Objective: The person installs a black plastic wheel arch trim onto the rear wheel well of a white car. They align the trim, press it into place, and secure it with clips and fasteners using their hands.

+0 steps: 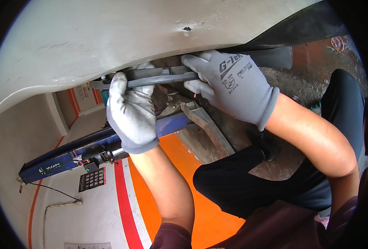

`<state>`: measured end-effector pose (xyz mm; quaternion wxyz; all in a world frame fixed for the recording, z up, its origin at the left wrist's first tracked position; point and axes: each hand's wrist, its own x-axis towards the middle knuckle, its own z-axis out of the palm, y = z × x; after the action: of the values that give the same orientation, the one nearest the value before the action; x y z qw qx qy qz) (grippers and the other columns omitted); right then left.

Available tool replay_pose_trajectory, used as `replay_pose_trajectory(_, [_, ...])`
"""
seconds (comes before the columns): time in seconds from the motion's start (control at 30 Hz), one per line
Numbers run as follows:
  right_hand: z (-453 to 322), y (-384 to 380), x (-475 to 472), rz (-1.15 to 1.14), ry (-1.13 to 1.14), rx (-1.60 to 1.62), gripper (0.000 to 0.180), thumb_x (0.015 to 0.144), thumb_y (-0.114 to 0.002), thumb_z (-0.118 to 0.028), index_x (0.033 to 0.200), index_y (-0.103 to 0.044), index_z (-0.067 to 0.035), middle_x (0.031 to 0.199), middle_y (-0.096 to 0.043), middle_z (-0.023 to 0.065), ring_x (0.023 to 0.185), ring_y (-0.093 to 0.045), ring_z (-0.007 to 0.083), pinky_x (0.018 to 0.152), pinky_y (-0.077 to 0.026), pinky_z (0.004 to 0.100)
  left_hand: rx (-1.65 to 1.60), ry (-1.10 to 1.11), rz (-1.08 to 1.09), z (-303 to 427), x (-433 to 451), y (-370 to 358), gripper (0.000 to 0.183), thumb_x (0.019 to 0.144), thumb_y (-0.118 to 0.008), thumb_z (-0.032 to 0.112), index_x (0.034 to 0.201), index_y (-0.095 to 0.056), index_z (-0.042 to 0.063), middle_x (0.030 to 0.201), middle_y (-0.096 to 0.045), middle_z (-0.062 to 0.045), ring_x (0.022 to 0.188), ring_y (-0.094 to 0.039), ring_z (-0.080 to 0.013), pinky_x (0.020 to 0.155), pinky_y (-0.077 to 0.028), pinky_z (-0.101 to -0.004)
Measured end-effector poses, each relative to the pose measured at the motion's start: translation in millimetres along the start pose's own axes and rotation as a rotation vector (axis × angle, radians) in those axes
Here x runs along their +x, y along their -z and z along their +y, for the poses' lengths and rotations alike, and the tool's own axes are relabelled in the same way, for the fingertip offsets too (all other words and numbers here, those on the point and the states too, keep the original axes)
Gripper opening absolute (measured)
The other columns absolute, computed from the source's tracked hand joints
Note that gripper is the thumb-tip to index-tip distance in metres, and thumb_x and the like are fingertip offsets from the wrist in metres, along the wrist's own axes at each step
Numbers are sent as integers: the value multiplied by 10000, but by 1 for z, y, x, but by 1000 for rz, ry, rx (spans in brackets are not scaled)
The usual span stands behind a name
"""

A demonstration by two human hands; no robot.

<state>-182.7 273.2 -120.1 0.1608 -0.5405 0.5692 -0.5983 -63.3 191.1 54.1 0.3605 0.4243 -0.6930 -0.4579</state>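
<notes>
My left hand (133, 116), in a grey coated work glove, grips the left part of a long dark strip (163, 80), with its thumb across the front edge. The strip looks like plastic or rubber trim and runs along the lower edge of a white vehicle body panel (134, 34). On the strip's right end, the fingers of my right hand (235, 85) are closed; its G-Tek glove covers that end. Whether the strip is attached to the panel behind cannot be told.
Beyond my left hand a blue vehicle-lift column (62, 162) crosses the view, with a metal lift arm (209, 127) near its base. The panel has a small dark hole (187, 29). My bent knee (209, 180) is below, above a stained floor (274, 169).
</notes>
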Motion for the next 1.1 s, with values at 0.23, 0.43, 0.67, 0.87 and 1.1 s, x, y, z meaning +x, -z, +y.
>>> replay_pose_trajectory(0.23, [2, -4, 0, 74, 41, 62, 403, 976, -697, -330, 1262, -671, -47, 987, -684, 139, 872, -692, 336, 751, -550, 438, -35, -29, -32, -2, -12, 11, 336, 1064, -550, 198, 1279, -600, -57, 1301, -662, -230, 1200, -685, -377, 995, -615, -495])
replay_pose_trajectory(0.43, [-6, 10, -2, 59, 31, 105, 417, 987, -676, -297, 1305, -634, -30, 1128, -688, 183, 985, -700, 363, 820, -574, 458, -262, -44, -46, -10, -14, 30, 256, 1044, -608, 201, 1223, -647, 22, 1274, -686, -151, 1110, -699, -285, 949, -596, -430])
replay_pose_trajectory(0.67, [-11, 18, -9, -1, 3, 149, 520, 966, -687, -133, 1457, -560, -15, 1377, -637, 245, 1162, -688, 392, 954, -579, 423, -325, -210, 125, -39, -2, 32, 235, 1042, -593, 195, 1205, -671, 46, 1171, -714, -120, 1046, -705, -273, 899, -583, -429])
replay_pose_trajectory(0.87, [-22, 19, -17, 98, 13, 42, 441, 944, -667, -17, 1380, -621, 25, 1384, -662, 224, 1319, -626, 397, 1101, -505, 426, -265, -238, 212, -42, -3, 19, 229, 1042, -584, 183, 1181, -660, 18, 1118, -654, -67, 1008, -648, -198, 923, -565, -430])
replay_pose_trajectory(1.1, [-21, -4, -35, 349, -195, 129, 345, 916, -687, 62, 1258, -648, 46, 1296, -692, 198, 1206, -687, 287, 1039, -537, 371, -360, -210, 206, -42, 2, 8, 337, 991, -677, 121, 1295, -591, 1, 1117, -686, -83, 1018, -651, -165, 914, -528, -340])
